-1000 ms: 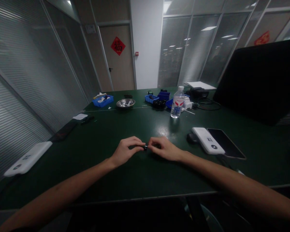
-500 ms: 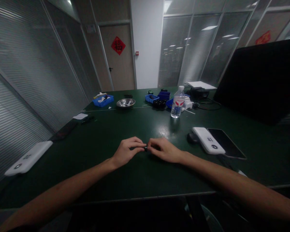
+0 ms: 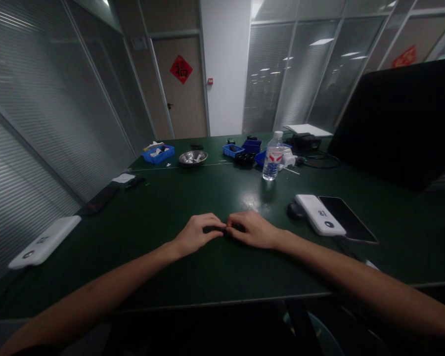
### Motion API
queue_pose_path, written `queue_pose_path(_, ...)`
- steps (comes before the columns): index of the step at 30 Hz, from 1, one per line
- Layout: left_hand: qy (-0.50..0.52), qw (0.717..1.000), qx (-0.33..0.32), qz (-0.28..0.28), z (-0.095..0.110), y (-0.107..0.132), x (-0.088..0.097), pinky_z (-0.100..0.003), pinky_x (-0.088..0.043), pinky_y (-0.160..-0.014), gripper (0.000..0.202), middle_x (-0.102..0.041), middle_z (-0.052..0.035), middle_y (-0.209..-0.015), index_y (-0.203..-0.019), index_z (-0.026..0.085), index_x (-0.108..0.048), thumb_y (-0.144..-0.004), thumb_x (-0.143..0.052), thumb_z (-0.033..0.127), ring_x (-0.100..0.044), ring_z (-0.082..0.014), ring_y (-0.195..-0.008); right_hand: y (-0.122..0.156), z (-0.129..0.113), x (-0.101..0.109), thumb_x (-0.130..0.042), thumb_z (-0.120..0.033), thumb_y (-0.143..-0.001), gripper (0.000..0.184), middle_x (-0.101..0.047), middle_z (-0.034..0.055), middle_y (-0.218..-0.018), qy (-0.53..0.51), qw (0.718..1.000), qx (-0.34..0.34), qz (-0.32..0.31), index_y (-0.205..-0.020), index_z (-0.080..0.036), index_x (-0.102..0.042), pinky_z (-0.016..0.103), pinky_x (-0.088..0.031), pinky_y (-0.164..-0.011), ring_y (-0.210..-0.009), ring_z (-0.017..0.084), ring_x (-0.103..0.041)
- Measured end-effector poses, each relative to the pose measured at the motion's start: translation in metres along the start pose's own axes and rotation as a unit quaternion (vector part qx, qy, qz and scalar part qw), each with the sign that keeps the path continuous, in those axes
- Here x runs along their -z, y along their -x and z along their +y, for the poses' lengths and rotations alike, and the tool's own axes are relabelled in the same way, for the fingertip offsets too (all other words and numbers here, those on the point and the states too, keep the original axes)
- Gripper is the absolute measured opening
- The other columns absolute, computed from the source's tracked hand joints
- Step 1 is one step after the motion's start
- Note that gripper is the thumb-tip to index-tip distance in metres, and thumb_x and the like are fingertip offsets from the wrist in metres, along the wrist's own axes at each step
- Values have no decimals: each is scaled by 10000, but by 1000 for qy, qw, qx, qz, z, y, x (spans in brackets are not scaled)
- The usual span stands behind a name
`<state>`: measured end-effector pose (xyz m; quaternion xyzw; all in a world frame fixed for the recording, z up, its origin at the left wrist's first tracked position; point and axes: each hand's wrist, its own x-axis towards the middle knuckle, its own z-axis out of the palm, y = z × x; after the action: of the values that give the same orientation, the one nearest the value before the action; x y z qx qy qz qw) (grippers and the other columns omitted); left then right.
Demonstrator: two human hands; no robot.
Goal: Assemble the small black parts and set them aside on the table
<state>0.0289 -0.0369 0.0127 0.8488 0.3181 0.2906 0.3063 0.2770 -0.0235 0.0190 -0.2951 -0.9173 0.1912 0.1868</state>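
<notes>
Low over the dark green table, my left hand and my right hand meet fingertip to fingertip. A small dark piece shows between them, too small and dim to name. My right thumb and index finger are pinched together at its right side. The thumb and fingers of my left hand come in from its left, closed to a narrow gap around it. Most of the piece is hidden by the fingertips.
A water bottle stands beyond my right hand. White power bank, phone and black mouse lie to the right; another white power bank is far left. Behind are blue trays, a metal bowl and a monitor.
My left thumb and fingers have parted slightly, and the small dark piece shows less between the fingertips. Both hands stay in nearly the same place.
</notes>
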Motion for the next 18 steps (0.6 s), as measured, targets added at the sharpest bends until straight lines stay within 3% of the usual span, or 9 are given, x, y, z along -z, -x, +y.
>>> queue_pose_path(11, -54, 998, 11, -10, 2, 1, 1, -376, -499, -1004, 311, -655, -60, -1247, -1290, 260, -678, -992, -600, 299, -600, -213, -1151, 0, 7, 5, -537, -308, -1006, 164, -669, 34, -931, 56, 998, 5, 3, -1047, -190, -643, 257, -373, -671, -729, 137, -580)
queue_pose_path(18, -155, 987, -16, -49, 3, 0, -3, -427, -444, -1084, 376, -612, -92, -1322, -1350, 237, -647, -1065, -423, 332, -536, -237, -1238, 1, 12, 22, -498, -329, -1012, 194, -626, 66, -973, 255, 965, -5, -55, -1010, -183, -627, 273, -287, -599, -694, 137, -544)
